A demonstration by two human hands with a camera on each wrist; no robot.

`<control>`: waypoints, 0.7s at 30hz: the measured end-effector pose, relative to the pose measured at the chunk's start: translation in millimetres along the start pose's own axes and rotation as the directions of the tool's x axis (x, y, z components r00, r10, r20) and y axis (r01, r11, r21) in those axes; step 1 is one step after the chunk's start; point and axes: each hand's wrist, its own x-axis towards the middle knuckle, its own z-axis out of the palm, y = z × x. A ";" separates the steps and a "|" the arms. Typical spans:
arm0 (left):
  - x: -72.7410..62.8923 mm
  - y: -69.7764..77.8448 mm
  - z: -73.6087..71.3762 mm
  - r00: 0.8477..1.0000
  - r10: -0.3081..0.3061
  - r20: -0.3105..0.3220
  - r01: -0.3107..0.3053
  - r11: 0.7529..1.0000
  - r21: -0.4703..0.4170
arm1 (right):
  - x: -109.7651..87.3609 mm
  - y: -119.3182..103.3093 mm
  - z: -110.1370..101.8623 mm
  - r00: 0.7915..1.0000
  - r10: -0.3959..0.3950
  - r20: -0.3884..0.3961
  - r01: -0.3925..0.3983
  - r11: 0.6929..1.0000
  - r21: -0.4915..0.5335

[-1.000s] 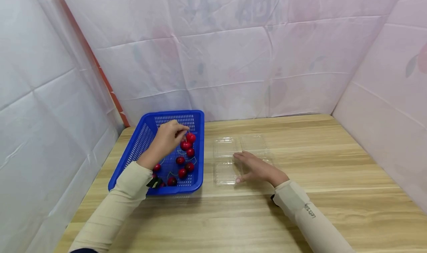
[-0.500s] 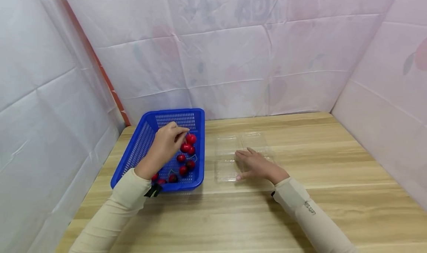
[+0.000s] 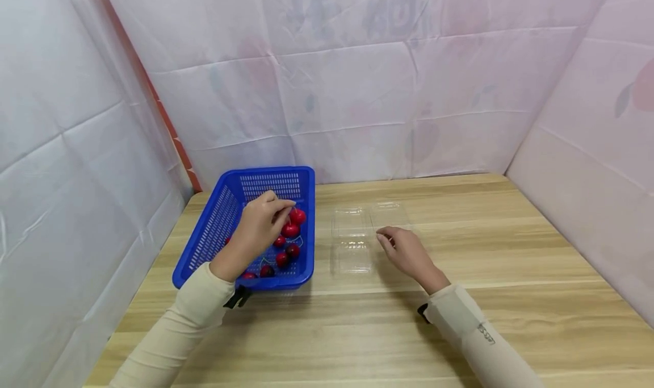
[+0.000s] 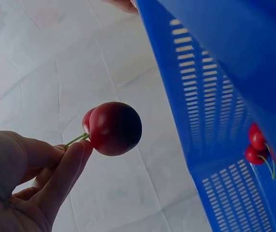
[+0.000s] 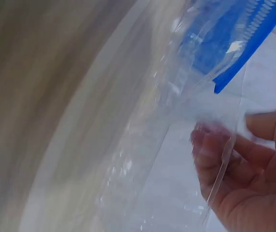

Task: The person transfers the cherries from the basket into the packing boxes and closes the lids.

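My left hand is over the blue basket in the head view. It pinches green stems; in the left wrist view two dark red cherries hang from its fingertips, one partly behind the other. Several more cherries lie in the basket, some hidden by the hand and forearm. To the right, a clear plastic box with compartments lies on the table. My right hand is at its right side, fingers loosely bent. Through the clear plastic, the right wrist view shows these fingers, thumb apart from them.
The wooden table extends right and in front of the box. White printed sheets hang behind and on both sides. The basket's raised rim stands between the left hand and the box.
My right hand has drawn back slightly from the box's middle to its right side, its fingers bending together. My left hand has shifted slightly right and stays pinching the stems.
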 end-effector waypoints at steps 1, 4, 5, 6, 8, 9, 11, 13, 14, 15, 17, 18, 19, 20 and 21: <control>-0.2 0.7 1.2 1.000 -0.001 0.001 0.001 1.000 -0.006 | 0.2 -0.6 -0.1 0.999 0.039 -0.002 -0.038 0.999 0.034; -0.5 2.6 3.9 1.000 0.000 0.001 0.000 1.000 -0.020 | 1.3 -2.3 -0.7 0.994 0.106 0.010 -0.107 0.991 0.077; -0.7 3.1 4.6 1.000 0.003 -0.002 -0.003 1.000 -0.022 | 1.9 -3.0 -0.8 0.993 0.119 0.014 -0.119 0.990 0.081; -0.8 3.2 5.4 1.000 0.007 -0.004 -0.007 1.000 -0.022 | 2.3 -3.6 -0.9 0.992 0.125 0.018 -0.126 0.989 0.081; -1.1 3.9 6.3 1.000 0.016 -0.006 -0.016 1.000 -0.026 | 3.2 -4.1 -0.4 0.990 0.138 0.028 -0.140 0.986 0.088; -1.4 3.9 6.8 1.000 0.019 -0.005 -0.019 0.999 -0.029 | 3.4 -4.4 -0.1 0.989 0.144 0.036 -0.147 0.984 0.098; -1.6 4.1 7.5 1.000 0.022 0.000 -0.022 0.999 -0.029 | 3.6 -5.0 0.5 0.987 0.151 0.058 -0.157 0.980 0.125; -1.6 4.6 7.7 1.000 0.021 0.007 -0.021 0.999 -0.030 | 3.3 -5.9 1.2 0.984 0.160 0.081 -0.171 0.974 0.147; -1.6 4.6 7.8 1.000 0.020 0.010 -0.020 0.999 -0.029 | 3.1 -6.4 1.3 0.983 0.163 0.090 -0.175 0.974 0.147; -1.5 4.8 8.0 1.000 0.019 0.012 -0.019 0.999 -0.028 | 2.7 -6.7 1.2 0.982 0.163 0.097 -0.176 0.975 0.138; -1.5 5.5 7.5 1.000 0.017 0.012 -0.017 1.000 -0.026 | 2.2 -7.0 1.5 0.981 0.162 0.108 -0.173 0.980 0.100; -1.6 5.7 7.6 1.000 0.018 0.010 -0.018 0.999 -0.026 | 2.2 -6.9 1.6 0.981 0.164 0.108 -0.173 0.982 0.077; -1.8 5.7 7.7 1.000 0.019 0.007 -0.019 0.999 -0.026 | 2.3 -6.8 1.7 0.980 0.169 0.107 -0.176 0.983 0.057; -2.1 5.8 7.8 1.000 0.021 0.004 -0.021 0.999 -0.027 | 2.5 -6.5 1.9 0.980 0.170 0.101 -0.174 0.984 0.029; -2.3 5.9 8.0 1.000 0.023 0.001 -0.023 0.999 -0.027 | 3.0 -6.0 2.0 0.980 0.174 0.093 -0.176 0.984 0.006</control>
